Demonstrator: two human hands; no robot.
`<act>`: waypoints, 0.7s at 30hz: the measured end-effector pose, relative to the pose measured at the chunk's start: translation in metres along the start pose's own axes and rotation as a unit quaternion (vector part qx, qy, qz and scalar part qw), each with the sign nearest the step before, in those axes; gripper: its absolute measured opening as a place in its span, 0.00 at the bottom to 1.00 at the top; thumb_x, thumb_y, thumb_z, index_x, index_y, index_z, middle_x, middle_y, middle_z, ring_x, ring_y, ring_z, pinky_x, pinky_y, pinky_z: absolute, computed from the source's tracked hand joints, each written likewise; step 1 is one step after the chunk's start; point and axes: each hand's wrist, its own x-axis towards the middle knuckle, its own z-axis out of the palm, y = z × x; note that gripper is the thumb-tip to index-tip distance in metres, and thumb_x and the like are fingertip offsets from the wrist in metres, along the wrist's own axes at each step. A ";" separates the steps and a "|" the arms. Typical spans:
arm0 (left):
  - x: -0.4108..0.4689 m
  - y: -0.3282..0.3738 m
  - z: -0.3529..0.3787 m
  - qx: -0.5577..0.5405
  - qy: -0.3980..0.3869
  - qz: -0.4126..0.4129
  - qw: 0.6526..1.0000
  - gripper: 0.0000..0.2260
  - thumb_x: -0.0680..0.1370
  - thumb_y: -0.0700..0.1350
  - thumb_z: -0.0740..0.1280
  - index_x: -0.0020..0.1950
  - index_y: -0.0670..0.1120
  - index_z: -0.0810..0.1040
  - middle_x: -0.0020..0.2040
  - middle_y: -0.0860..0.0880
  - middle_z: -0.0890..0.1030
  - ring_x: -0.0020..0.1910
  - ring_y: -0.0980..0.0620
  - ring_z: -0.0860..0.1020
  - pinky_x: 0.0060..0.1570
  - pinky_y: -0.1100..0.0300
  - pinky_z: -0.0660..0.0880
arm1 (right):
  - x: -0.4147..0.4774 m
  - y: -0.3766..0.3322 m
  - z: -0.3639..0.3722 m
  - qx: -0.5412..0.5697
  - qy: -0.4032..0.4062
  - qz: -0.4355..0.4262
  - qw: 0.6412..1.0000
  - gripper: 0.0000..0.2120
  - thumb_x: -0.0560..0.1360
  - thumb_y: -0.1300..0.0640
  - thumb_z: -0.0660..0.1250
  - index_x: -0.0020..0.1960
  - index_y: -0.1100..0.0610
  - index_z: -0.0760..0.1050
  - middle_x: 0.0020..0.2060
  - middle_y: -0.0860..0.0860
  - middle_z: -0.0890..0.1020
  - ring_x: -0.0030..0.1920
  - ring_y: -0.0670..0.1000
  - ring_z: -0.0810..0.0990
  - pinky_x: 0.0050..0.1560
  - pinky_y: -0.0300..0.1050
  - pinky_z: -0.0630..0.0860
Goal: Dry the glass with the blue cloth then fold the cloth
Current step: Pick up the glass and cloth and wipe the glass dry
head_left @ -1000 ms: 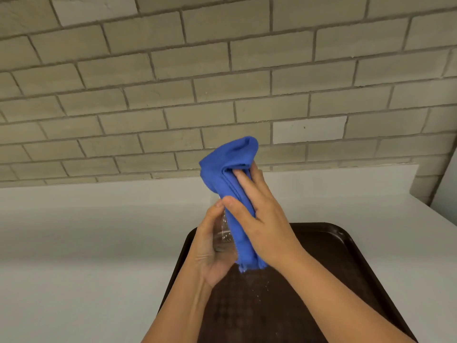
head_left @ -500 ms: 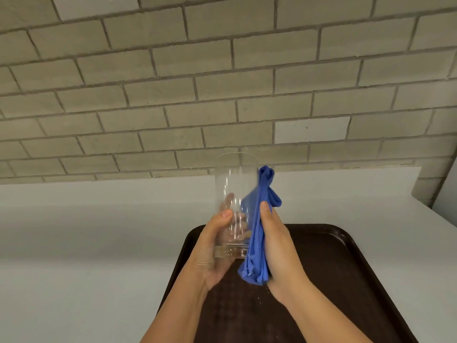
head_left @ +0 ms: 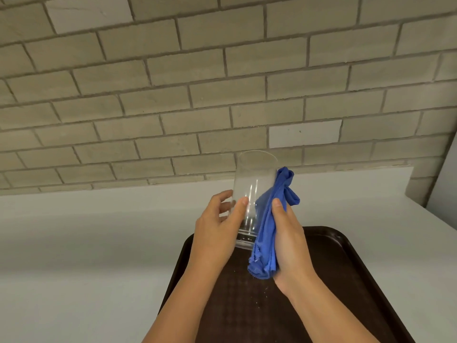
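A tall clear glass (head_left: 253, 184) is held upright in the air above the tray's far edge. My left hand (head_left: 217, 229) grips its lower left side, thumb in front, fingers behind. A bunched blue cloth (head_left: 268, 229) is pressed against the glass's right side by my right hand (head_left: 290, 241), which is shut on the cloth. The cloth's top end sticks up near the rim and its lower end hangs below the glass's base.
A dark brown tray (head_left: 346, 273) with a few water drops lies on the white counter (head_left: 86, 243) under my arms. A brick wall (head_left: 173, 95) rises behind the counter. The counter's right edge runs down at far right.
The cloth came off the top of the glass and now lies along its right side. The glass is uncovered, and my left hand has shifted its grip slightly.
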 end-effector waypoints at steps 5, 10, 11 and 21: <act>-0.007 0.002 0.008 -0.008 -0.036 -0.077 0.996 0.39 0.64 0.66 0.66 0.71 0.52 0.61 0.63 0.51 0.74 0.57 0.54 0.76 0.50 0.64 0.74 | -0.007 0.000 0.007 -0.053 -0.034 -0.048 0.997 0.23 0.69 0.41 0.60 0.63 0.43 0.71 0.50 0.46 0.83 0.49 0.43 0.82 0.45 0.36 0.80; -0.006 0.003 -0.003 -0.156 -0.073 -0.111 0.979 0.40 0.51 0.63 0.72 0.60 0.49 0.73 0.51 0.50 0.84 0.48 0.54 0.83 0.40 0.65 0.79 | -0.017 -0.006 0.015 -0.118 -0.087 -0.120 0.982 0.19 0.68 0.39 0.56 0.59 0.28 0.64 0.63 0.37 0.72 0.60 0.34 0.73 0.58 0.28 0.71; -0.007 0.002 -0.004 -0.191 -0.093 -0.110 0.971 0.35 0.54 0.61 0.74 0.57 0.48 0.77 0.48 0.50 0.85 0.46 0.54 0.83 0.38 0.65 0.79 | -0.017 -0.009 0.019 -0.144 -0.100 -0.144 0.974 0.17 0.71 0.40 0.55 0.58 0.26 0.61 0.65 0.35 0.69 0.62 0.31 0.69 0.59 0.26 0.68; -0.006 -0.007 -0.007 -0.322 -0.153 -0.106 0.928 0.27 0.58 0.55 0.77 0.55 0.48 0.81 0.48 0.46 0.85 0.47 0.47 0.84 0.41 0.53 0.80 | 0.036 -0.047 0.031 -0.152 -0.105 -0.092 0.979 0.22 0.77 0.44 0.52 0.70 0.45 0.60 0.54 0.42 0.74 0.54 0.42 0.74 0.57 0.37 0.68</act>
